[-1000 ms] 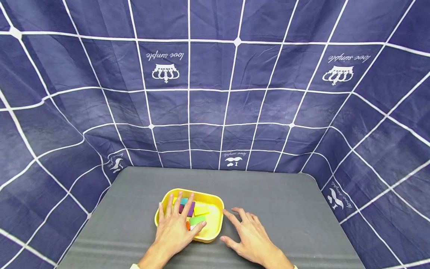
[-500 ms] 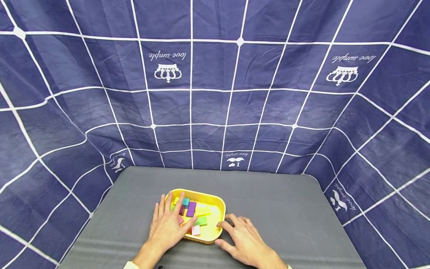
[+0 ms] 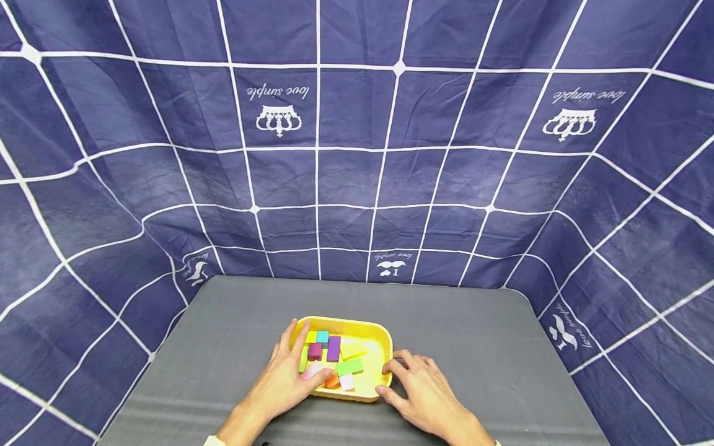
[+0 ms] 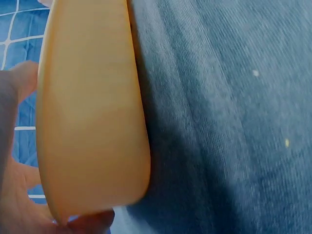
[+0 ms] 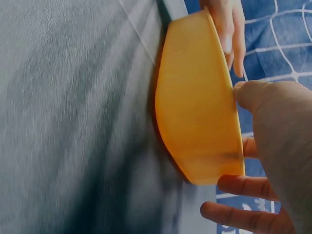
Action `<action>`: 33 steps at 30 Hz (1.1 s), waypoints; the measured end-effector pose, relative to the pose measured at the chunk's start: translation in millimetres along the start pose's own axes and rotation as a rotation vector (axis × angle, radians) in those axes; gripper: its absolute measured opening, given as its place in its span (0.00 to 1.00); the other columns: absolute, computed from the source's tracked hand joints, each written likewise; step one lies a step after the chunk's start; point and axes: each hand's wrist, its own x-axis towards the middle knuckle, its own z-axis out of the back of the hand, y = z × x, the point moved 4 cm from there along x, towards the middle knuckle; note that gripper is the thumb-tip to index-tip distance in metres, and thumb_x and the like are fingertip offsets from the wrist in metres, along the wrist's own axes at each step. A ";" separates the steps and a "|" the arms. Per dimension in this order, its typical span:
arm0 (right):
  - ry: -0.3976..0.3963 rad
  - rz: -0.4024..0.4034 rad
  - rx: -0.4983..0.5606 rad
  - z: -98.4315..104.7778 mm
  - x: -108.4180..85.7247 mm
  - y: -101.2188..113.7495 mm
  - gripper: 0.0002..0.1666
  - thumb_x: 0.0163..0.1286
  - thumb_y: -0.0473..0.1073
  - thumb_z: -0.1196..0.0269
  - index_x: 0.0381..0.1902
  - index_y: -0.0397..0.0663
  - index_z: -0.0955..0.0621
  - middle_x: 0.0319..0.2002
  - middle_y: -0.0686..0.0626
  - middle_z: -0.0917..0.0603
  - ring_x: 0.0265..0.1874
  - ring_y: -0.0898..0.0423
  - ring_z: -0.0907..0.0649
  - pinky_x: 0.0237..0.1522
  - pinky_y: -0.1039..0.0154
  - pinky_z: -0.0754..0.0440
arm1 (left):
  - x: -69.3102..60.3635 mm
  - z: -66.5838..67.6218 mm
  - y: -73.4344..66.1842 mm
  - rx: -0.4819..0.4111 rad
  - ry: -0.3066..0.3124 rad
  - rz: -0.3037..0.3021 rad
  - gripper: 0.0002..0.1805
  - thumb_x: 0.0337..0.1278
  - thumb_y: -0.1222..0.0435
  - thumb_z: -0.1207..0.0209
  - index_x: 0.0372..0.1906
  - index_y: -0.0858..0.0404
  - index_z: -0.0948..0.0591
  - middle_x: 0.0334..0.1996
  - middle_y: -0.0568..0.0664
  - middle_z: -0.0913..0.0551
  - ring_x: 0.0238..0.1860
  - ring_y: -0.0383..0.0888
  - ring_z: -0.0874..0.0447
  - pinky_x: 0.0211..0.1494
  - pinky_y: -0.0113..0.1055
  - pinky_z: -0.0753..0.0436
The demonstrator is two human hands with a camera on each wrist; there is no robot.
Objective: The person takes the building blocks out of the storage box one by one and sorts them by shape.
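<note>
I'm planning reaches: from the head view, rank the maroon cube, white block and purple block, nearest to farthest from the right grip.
1. White block, near side of the yellow tray.
2. Purple block, farther back.
3. Maroon cube, just left of it.

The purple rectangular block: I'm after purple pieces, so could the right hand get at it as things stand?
Probably yes: nothing covers the purple rectangular block from above, though the right hand, at the right end of the yellow rounded tray, would first have to leave it.
</note>
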 end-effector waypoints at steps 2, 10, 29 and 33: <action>-0.014 -0.026 -0.004 1.9 -3.7 -6.3 0.20 0.81 0.75 0.31 0.51 0.71 0.12 0.61 0.60 0.12 0.56 0.49 0.09 0.63 0.41 0.14 | -1.1 -2.7 -3.2 -0.033 0.030 -0.011 0.67 0.61 0.33 0.20 0.96 0.55 0.39 0.95 0.62 0.44 0.84 0.73 0.26 0.80 0.71 0.18; -0.094 -0.094 -0.045 13.2 -16.8 -26.8 0.16 0.74 0.67 0.21 0.39 0.71 0.15 0.52 0.63 0.12 0.50 0.54 0.09 0.61 0.47 0.14 | -3.6 -13.4 -22.5 -0.110 0.095 -0.086 0.67 0.61 0.37 0.18 0.96 0.56 0.39 0.95 0.61 0.43 0.86 0.69 0.26 0.82 0.68 0.19; -0.105 -0.069 -0.039 21.1 -4.3 -51.4 0.41 0.74 0.54 0.20 0.80 0.51 0.19 0.73 0.42 0.17 0.60 0.42 0.10 0.56 0.41 0.08 | -2.0 -25.5 -47.0 -0.126 0.128 -0.168 0.62 0.61 0.41 0.17 0.93 0.58 0.34 0.94 0.68 0.43 0.81 0.71 0.20 0.79 0.70 0.16; -0.105 0.006 -0.013 17.4 9.2 -53.6 0.49 0.78 0.58 0.22 0.87 0.45 0.24 0.83 0.35 0.23 0.71 0.35 0.14 0.63 0.36 0.08 | -2.5 -25.9 -51.8 -0.134 0.129 -0.175 0.61 0.61 0.41 0.18 0.92 0.58 0.33 0.93 0.69 0.43 0.80 0.72 0.20 0.78 0.72 0.16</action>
